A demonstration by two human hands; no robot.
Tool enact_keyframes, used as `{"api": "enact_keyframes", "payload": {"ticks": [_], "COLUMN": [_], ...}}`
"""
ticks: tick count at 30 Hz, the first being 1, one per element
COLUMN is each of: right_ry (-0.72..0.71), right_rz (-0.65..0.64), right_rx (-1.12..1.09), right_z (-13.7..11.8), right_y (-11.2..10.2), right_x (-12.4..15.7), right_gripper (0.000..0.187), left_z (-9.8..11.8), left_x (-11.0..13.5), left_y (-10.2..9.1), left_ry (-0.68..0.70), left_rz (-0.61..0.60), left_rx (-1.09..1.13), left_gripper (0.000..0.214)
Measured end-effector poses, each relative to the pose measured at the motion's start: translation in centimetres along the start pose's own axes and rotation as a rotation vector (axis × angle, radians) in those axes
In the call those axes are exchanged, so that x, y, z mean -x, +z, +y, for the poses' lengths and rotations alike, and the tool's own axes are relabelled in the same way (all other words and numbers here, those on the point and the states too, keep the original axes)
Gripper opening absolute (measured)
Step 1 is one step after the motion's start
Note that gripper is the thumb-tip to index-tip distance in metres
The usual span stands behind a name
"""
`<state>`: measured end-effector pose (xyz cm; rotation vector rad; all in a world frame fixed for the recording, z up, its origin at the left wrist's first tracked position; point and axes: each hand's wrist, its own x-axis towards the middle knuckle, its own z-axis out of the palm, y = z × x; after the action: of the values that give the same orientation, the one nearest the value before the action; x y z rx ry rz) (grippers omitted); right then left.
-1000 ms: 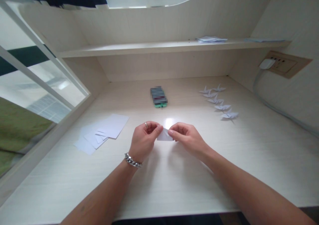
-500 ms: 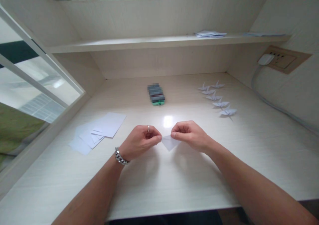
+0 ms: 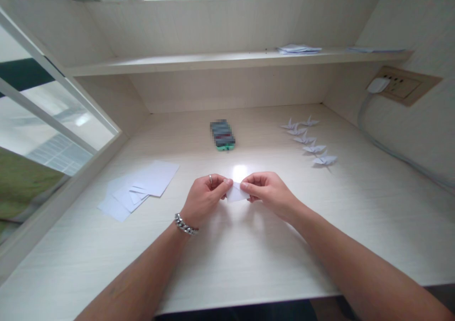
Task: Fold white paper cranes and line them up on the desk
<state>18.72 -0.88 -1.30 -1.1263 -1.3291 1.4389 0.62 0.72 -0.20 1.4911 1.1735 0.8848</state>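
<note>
Between my two hands is a small folded piece of white paper (image 3: 237,194), held just above the desk. My left hand (image 3: 209,193), with a ring and a chain bracelet at the wrist, pinches its left side between thumb and fingers. On the right side my right hand (image 3: 267,189) grips it the same way, thumb on top. The fingertips hide both side edges of the paper. Several white paper cranes (image 3: 314,149) stand in a slanting row at the back right. Loose white paper sheets (image 3: 156,179) lie overlapping to the left of my hands.
A blurred dark object with a green end (image 3: 223,136) lies towards the back of the desk (image 3: 227,273). Above runs a shelf (image 3: 199,60) with a paper stack (image 3: 299,49). At right, a plug with a grey cable (image 3: 378,85) sits in a wall socket.
The paper has turned: a downward-pointing corner before, now a straight lower edge faces me. My left hand has moved slightly right and away from me, and both hands have drawn closer together.
</note>
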Motion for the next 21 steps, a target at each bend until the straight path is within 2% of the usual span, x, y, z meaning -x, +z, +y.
{"api": "enact_keyframes", "payload": {"ticks": [6, 12, 18, 21], "right_ry": [0.040, -0.028, 0.038, 0.006], "right_rz": [-0.113, 0.007, -0.026, -0.027], "right_rx": [0.134, 0.086, 0.077, 0.109], "right_z": [0.27, 0.21, 0.29, 0.26], "right_y": [0.10, 0.48, 0.37, 0.10], "right_x": [-0.07, -0.14, -0.28, -0.31], "right_gripper": [0.018, 0.025, 0.025, 0.020], "left_z": [0.00, -0.12, -0.05, 0.12], "left_x": [0.03, 0.22, 0.32, 0.42], "left_y": [0.16, 0.55, 0.74, 0.76], "left_ry": [-0.018, -0.007, 0.005, -0.018], "left_rz": [0.016, -0.093, -0.015, -0.015], "left_rx": [0.048, 0.157, 0.203, 0.199], "left_gripper": [0.028, 0.029, 0.030, 0.035]}}
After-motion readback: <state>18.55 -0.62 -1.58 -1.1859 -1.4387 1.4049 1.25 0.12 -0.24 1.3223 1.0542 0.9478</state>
